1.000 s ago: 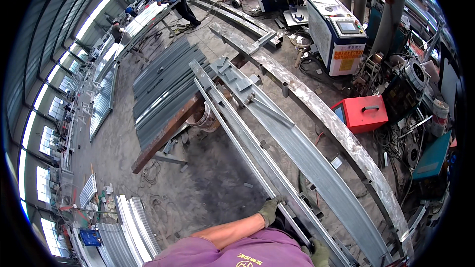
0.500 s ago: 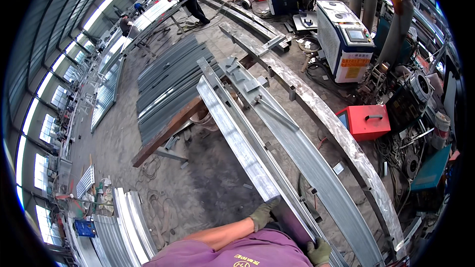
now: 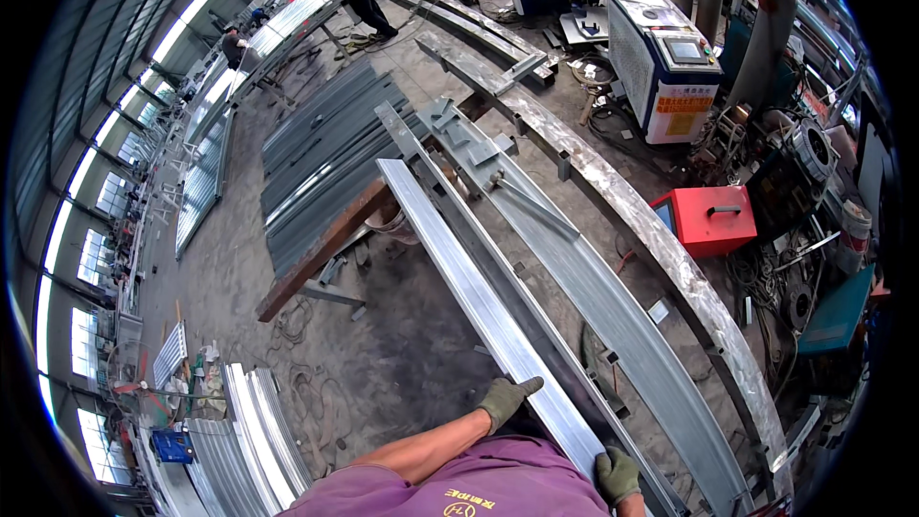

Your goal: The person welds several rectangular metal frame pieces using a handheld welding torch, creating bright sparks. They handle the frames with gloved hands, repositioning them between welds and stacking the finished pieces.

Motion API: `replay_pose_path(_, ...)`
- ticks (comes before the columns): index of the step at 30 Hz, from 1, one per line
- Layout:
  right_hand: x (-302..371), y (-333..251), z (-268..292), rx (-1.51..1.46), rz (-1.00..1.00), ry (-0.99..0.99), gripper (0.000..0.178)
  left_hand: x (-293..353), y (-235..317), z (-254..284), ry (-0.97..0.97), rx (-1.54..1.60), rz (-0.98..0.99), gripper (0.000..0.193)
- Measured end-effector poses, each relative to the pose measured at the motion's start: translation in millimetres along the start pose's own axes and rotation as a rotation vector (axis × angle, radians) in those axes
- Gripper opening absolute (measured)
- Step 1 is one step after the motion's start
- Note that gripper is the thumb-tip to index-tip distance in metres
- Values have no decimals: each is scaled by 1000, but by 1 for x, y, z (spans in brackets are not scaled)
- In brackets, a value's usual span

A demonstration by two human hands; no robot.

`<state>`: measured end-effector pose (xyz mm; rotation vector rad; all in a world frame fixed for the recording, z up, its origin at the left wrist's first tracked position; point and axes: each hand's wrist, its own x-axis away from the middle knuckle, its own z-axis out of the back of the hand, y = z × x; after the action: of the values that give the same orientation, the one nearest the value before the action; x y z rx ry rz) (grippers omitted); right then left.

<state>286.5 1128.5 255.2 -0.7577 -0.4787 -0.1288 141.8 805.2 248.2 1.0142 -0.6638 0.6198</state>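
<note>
A long, bright galvanized steel beam [image 3: 479,297] runs from my body away to the upper left, its broad face up. My left hand [image 3: 507,402], in a dark green work glove, grips its left edge, the thumb lying on top and the other fingers partly hidden. Nearer my body, my gloved right hand [image 3: 617,476] is closed on the right edge. Right of this beam, with a dark gap between, lies a narrower steel channel [image 3: 498,268]. A wide grey steel channel [image 3: 584,278] lies further right, with small metal plates [image 3: 469,141] on its far end.
A rusty brown beam [image 3: 325,254] supports the far part. A curved steel beam [image 3: 661,268] arcs along the right, beside a red box [image 3: 708,220] and a white-and-blue machine [image 3: 661,67]. Grey corrugated sheets [image 3: 330,172] lie beyond, left. One person [image 3: 349,0] bends over distant work.
The bright beam has turned so its broad face lies upward, and a gap has opened between it and the channel on its right. Both my hands stay on it, the right slightly higher.
</note>
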Motion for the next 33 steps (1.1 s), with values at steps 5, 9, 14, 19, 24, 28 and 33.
replay_pose_path(5,6,-14,-4,-192,-19,-4,45,1,5,-1,-79,126,135,65)
replay_pose_path(9,13,-1,-12,-292,-22,1,45,14,25,-1,-117,74,172,66)
replay_pose_path(14,15,5,-8,-345,-73,-68,48,16,35,-9,-120,50,213,64)
replay_pose_path(19,13,10,-8,-371,-128,-151,55,9,36,-15,-118,63,295,62)
replay_pose_path(24,11,10,-5,-469,-209,-267,63,-2,30,-20,-134,162,342,62)
replay_pose_path(28,8,9,-7,-461,-175,-263,77,-24,31,-19,-199,171,402,54)
replay_pose_path(33,-2,42,-2,-91,-79,-313,99,-39,37,-43,-253,360,441,57)
